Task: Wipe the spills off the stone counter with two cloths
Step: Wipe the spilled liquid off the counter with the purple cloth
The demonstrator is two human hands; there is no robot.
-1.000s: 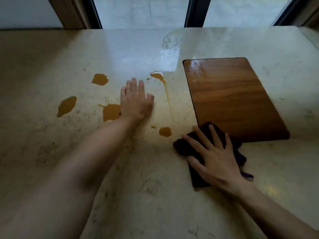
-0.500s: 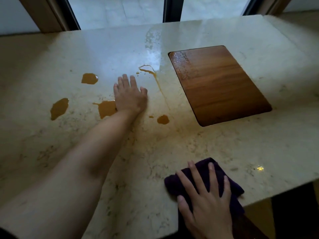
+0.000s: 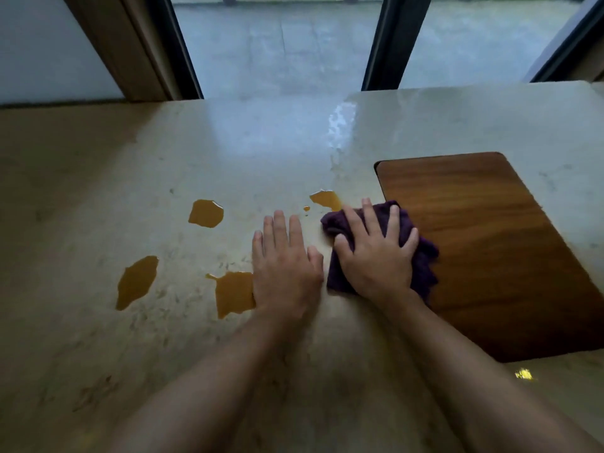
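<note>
Several orange-brown spills lie on the pale stone counter [image 3: 98,191]: one at the far left [image 3: 137,281], one further back [image 3: 206,213], one beside my left wrist [image 3: 233,292] and one by the cloth's far corner [image 3: 327,198]. My left hand [image 3: 284,266] lies flat on the counter with straight fingers and holds nothing. My right hand [image 3: 376,253] presses spread fingers down on a crumpled dark purple cloth [image 3: 423,266], right next to my left hand. The cloth's right side overlaps the wooden board. Only one cloth is in view.
A wooden board [image 3: 490,240] is set in the counter to the right of my hands. Dark window frames [image 3: 379,44] stand behind the counter's far edge. A wet sheen [image 3: 340,125] shows on the stone behind the spills.
My right hand has slid the purple cloth from the counter's near edge up to the spills beside my left hand. The small drop and thin streak there no longer show. My left hand stays put.
</note>
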